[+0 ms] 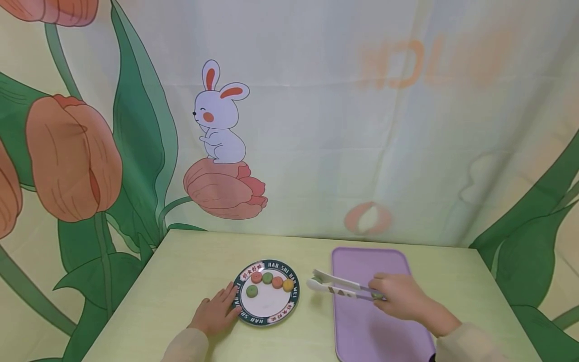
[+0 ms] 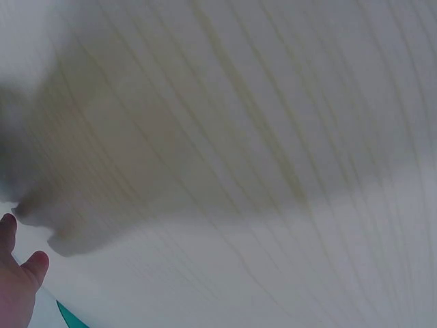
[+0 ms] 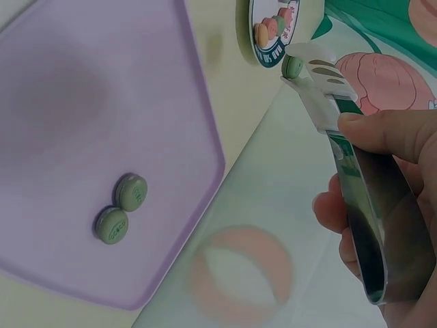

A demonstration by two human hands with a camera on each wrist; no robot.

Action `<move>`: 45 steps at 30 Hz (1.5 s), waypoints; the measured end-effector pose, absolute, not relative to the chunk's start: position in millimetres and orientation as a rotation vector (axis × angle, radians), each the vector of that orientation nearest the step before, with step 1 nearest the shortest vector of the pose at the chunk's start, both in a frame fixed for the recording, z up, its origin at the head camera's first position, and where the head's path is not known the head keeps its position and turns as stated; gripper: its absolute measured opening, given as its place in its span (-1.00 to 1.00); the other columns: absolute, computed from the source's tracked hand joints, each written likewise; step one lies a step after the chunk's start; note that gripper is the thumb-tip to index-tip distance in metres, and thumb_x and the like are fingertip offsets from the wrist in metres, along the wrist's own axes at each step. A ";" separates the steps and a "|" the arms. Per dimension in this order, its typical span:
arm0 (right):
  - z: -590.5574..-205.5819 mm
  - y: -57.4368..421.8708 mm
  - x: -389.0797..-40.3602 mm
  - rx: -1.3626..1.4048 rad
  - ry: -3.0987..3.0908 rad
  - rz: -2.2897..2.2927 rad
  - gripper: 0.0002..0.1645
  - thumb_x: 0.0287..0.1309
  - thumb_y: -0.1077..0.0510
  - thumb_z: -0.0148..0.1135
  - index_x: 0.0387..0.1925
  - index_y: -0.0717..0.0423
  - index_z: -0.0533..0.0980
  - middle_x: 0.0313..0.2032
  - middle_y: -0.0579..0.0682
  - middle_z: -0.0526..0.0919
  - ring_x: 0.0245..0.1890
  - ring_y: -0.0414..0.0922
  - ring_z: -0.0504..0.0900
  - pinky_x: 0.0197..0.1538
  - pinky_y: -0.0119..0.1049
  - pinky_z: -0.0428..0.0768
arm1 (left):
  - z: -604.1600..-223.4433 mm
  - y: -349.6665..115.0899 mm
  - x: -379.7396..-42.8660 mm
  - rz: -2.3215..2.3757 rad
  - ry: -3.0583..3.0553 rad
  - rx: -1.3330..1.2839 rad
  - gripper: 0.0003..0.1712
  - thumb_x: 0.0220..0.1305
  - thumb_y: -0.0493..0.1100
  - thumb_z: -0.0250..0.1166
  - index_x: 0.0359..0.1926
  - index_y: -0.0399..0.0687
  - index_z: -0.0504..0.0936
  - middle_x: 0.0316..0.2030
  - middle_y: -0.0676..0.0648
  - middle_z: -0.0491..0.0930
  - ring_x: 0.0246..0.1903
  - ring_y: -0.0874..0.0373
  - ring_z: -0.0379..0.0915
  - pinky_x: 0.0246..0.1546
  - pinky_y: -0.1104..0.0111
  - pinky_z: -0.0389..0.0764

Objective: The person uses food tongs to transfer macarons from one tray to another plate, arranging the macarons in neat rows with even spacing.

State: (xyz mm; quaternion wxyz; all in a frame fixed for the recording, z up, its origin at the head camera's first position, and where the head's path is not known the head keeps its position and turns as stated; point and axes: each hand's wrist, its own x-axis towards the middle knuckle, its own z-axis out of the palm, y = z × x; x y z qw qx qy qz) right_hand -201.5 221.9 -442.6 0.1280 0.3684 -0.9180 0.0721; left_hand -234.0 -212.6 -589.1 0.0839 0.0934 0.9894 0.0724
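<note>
My right hand [image 1: 402,296] grips metal-handled tongs [image 1: 344,286] with white tips over the purple tray's left side. Between those tips sits a green macaron [image 3: 292,66], held off the table. Two more green macarons [image 3: 121,208] lie side by side on the purple tray [image 3: 164,89], mostly covered by my right hand in the head view. My left hand [image 1: 217,309] rests at the left rim of a round plate [image 1: 267,304], fingers extended. On the plate are several macarons: green [image 1: 252,291], pink, orange and yellow [image 1: 288,285].
The plate stands left of the tray on a pale table [image 1: 181,271]. Behind the table hangs a curtain [image 1: 307,151] printed with tulips and a rabbit. The left wrist view shows mostly the tabletop [image 2: 239,260] in shadow.
</note>
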 end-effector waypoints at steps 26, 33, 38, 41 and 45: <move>-447.8 189.8 -208.4 1.080 -2.747 0.222 -0.86 -0.22 0.15 0.29 -0.59 -0.04 0.44 -0.62 -0.27 0.32 -0.67 -0.38 0.18 -0.65 -0.52 0.22 | -590.8 -214.1 -233.1 0.194 2.979 0.298 -0.25 0.22 0.29 -0.16 0.30 -0.05 0.13 0.33 -0.06 0.07 0.25 -0.08 0.11 0.11 -0.14 0.20; -448.5 184.0 -209.6 1.090 -2.744 0.230 -0.84 -0.23 0.16 0.28 -0.61 -0.05 0.42 -0.62 -0.23 0.36 -0.67 -0.36 0.19 -0.65 -0.51 0.22 | -590.3 -213.3 -233.2 0.205 2.975 0.294 -0.25 0.23 0.28 -0.16 0.30 -0.04 0.12 0.33 -0.06 0.06 0.25 -0.08 0.11 0.11 -0.14 0.20; -447.9 178.2 -210.0 1.112 -2.729 0.226 -0.84 -0.23 0.16 0.27 -0.62 -0.05 0.41 -0.62 -0.20 0.38 -0.67 -0.36 0.20 -0.66 -0.52 0.21 | -588.1 -212.7 -232.8 0.217 2.969 0.295 -0.26 0.23 0.27 -0.15 0.30 -0.05 0.13 0.33 -0.07 0.07 0.25 -0.09 0.10 0.11 -0.15 0.19; -449.1 175.0 -210.8 1.129 -2.735 0.231 -0.85 -0.23 0.17 0.27 -0.62 -0.05 0.42 -0.62 -0.21 0.37 -0.67 -0.36 0.20 -0.65 -0.52 0.22 | -587.7 -212.9 -232.6 0.217 2.969 0.298 -0.26 0.23 0.27 -0.15 0.30 -0.06 0.13 0.33 -0.07 0.07 0.25 -0.09 0.11 0.11 -0.15 0.19; -451.1 171.8 -212.1 1.135 -2.752 0.233 -0.86 -0.22 0.17 0.26 -0.61 -0.04 0.43 -0.61 -0.23 0.36 -0.66 -0.36 0.21 -0.66 -0.52 0.22 | -587.9 -213.3 -232.5 0.215 2.970 0.303 -0.26 0.23 0.27 -0.15 0.30 -0.06 0.14 0.32 -0.08 0.07 0.24 -0.09 0.11 0.10 -0.16 0.20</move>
